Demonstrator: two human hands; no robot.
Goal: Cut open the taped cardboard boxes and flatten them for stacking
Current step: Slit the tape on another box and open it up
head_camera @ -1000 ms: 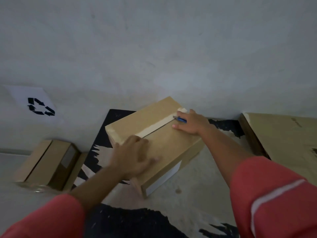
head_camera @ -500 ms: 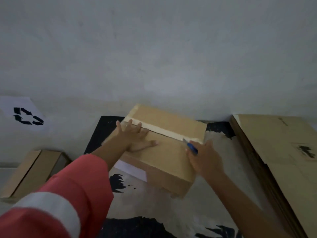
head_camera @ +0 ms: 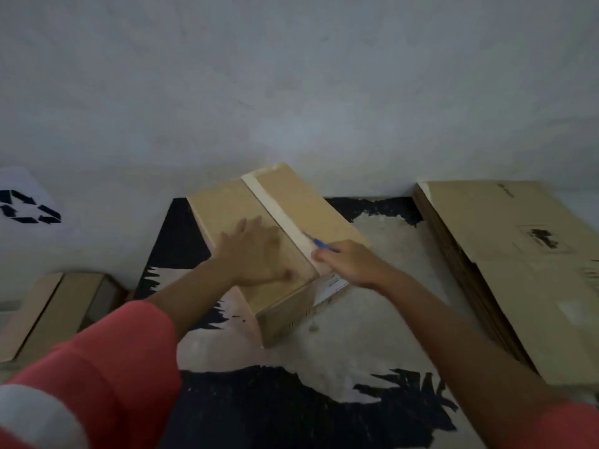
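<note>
A closed brown cardboard box lies on a black-and-white mat, with a pale tape strip running down the middle of its top. My left hand presses flat on the left half of the top, fingers spread. My right hand grips a blue-handled cutter whose blade tip rests on the tape near the box's near end. A white label shows on the box's near side, below my right hand.
A stack of flattened cardboard lies along the right. Another brown box sits on the floor at the left. A white sheet with a black recycling symbol hangs on the grey wall behind.
The box has turned on the mat, so the tape now runs away from me. The cutter has travelled along the tape toward its near end; my left hand stays flat on the top.
</note>
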